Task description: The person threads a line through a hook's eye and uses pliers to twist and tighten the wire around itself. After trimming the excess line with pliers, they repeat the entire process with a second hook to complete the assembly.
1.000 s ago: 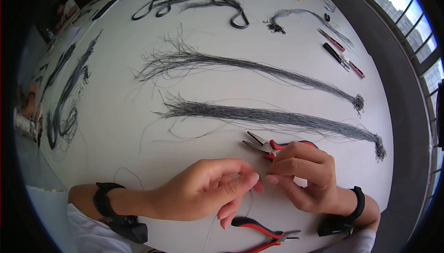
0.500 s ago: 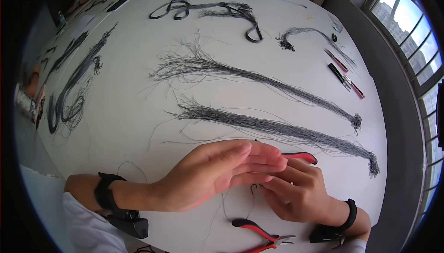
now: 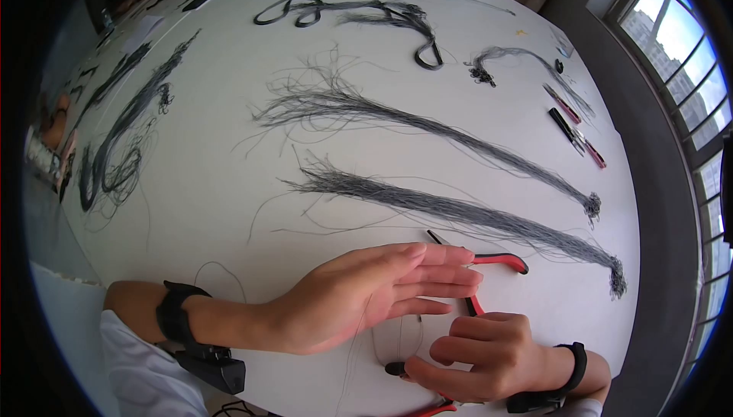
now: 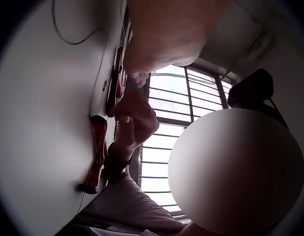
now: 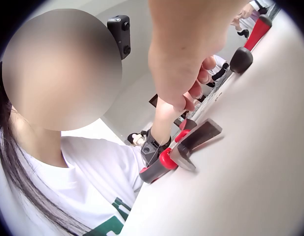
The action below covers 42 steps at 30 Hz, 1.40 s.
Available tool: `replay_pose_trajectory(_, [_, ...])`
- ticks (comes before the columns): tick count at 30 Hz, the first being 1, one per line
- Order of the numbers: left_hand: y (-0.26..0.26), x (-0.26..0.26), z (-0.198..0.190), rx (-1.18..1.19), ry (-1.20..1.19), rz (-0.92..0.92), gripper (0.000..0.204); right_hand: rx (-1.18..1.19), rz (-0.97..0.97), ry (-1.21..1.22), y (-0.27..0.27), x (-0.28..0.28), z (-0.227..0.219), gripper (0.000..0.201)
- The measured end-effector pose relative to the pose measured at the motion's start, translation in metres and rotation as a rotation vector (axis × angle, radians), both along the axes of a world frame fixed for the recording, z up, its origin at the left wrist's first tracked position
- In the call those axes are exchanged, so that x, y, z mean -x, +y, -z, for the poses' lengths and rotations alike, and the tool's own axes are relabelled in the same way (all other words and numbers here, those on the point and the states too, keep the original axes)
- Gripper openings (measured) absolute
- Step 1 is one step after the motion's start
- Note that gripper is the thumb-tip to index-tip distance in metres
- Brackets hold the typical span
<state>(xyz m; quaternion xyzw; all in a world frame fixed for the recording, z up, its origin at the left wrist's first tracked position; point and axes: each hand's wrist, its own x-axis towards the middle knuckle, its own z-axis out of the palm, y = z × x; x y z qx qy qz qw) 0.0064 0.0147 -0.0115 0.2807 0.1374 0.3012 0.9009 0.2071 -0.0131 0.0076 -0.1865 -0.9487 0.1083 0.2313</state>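
My left hand (image 3: 366,295) is spread with its fingers straight, thumb along the index finger. A thin dark wire (image 3: 374,344) runs down by its palm, and a small hooked end shows just below the fingers. Nearer the front, my right hand (image 3: 489,356) has loosely curled fingers, with nothing visible in them. Its fingertips are right by the handle end of the front red-and-black pliers (image 3: 395,369), partly hidden under that hand. In the right wrist view these pliers (image 5: 167,159) lie on the table below the fingers. Behind my left fingertips lies a second pair of pliers (image 3: 500,262), partly covered.
Two long bundles of dark wires (image 3: 458,207) stretch across the white table (image 3: 221,180) beyond my hands. More looped strands (image 3: 382,12) lie further back, and tangled ones (image 3: 122,142) at left. Several small tools (image 3: 566,127) rest near the right edge.
My right hand has stopped pinching near the left fingertips and moved down toward the front pliers. My left fingers have straightened. The head view has shifted slightly.
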Motion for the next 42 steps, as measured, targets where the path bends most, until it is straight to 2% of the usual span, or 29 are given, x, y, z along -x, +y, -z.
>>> replay_pose_trajectory(2, [0.000,0.001,0.000,-0.069,0.188,0.069,0.050,-0.009,0.013,0.044,-0.001,0.000,0.000,0.020])
replay_pose_trajectory(3, [-0.001,0.002,0.000,-0.071,0.188,0.072,0.050,-0.039,0.043,0.111,-0.001,0.000,0.000,0.020])
replay_pose_trajectory(5, [-0.004,0.004,-0.001,-0.117,0.307,0.169,0.037,-0.066,0.076,0.178,-0.001,-0.002,-0.002,0.021])
replay_pose_trajectory(6, [-0.007,0.002,-0.006,-0.174,0.400,0.156,0.037,-0.045,0.138,0.185,0.001,-0.004,-0.005,0.021])
replay_pose_trajectory(7, [-0.006,0.003,-0.008,-0.174,0.400,0.160,0.037,-0.024,0.200,0.193,0.002,-0.006,-0.007,0.022])
replay_pose_trajectory(9, [-0.002,0.008,-0.014,-0.282,0.468,0.371,0.046,-0.003,0.227,0.228,0.007,-0.009,-0.001,0.021])
replay_pose_trajectory(11, [-0.002,0.007,-0.018,-0.278,0.466,0.343,0.046,0.017,0.321,0.292,0.014,-0.009,0.004,0.020])
replay_pose_trajectory(14, [-0.001,0.007,-0.023,-0.272,0.459,0.417,0.046,0.098,0.353,0.295,0.016,-0.009,0.006,0.020])
replay_pose_trajectory(16, [-0.003,0.007,-0.025,-0.212,0.419,0.350,0.047,0.125,0.365,0.285,0.017,-0.009,0.006,0.019])
replay_pose_trajectory(22, [0.003,0.013,-0.023,-0.050,0.291,0.357,0.049,0.164,0.400,0.268,0.019,-0.010,0.006,0.018])
replay_pose_trajectory(29, [0.006,0.012,-0.025,-0.132,0.271,0.358,0.047,0.237,0.415,0.277,0.020,-0.011,0.008,0.017])
replay_pose_trajectory(31, [0.006,0.013,-0.030,-0.009,0.311,0.443,0.046,0.243,0.425,0.282,0.020,-0.011,0.009,0.017])
replay_pose_trajectory(32, [0.008,0.014,-0.030,-0.006,0.313,0.444,0.046,0.232,0.437,0.263,0.019,-0.011,0.009,0.017])
replay_pose_trajectory(34, [0.012,0.015,-0.026,-0.067,0.173,0.592,0.046,0.218,0.445,0.246,0.020,-0.010,0.009,0.017])
replay_pose_trajectory(37, [0.010,0.015,-0.018,-0.092,0.137,0.678,0.048,0.199,0.476,0.211,0.020,-0.010,0.010,0.016])
replay_pose_trajectory(38, [0.007,0.014,-0.011,-0.092,0.136,0.677,0.048,0.179,0.482,0.193,0.020,-0.010,0.011,0.016])
replay_pose_trajectory(40, [0.003,0.008,-0.001,-0.182,-0.095,0.536,0.053,0.158,0.487,0.176,0.019,-0.010,0.013,0.016])
replay_pose_trajectory(41, [0.001,0.008,-0.001,-0.182,-0.094,0.534,0.053,0.124,0.459,0.151,0.019,-0.011,0.014,0.016])
replay_pose_trajectory(42, [0.000,0.005,-0.009,-0.131,-0.128,0.440,0.055,0.091,0.430,0.126,0.018,-0.012,0.015,0.016])
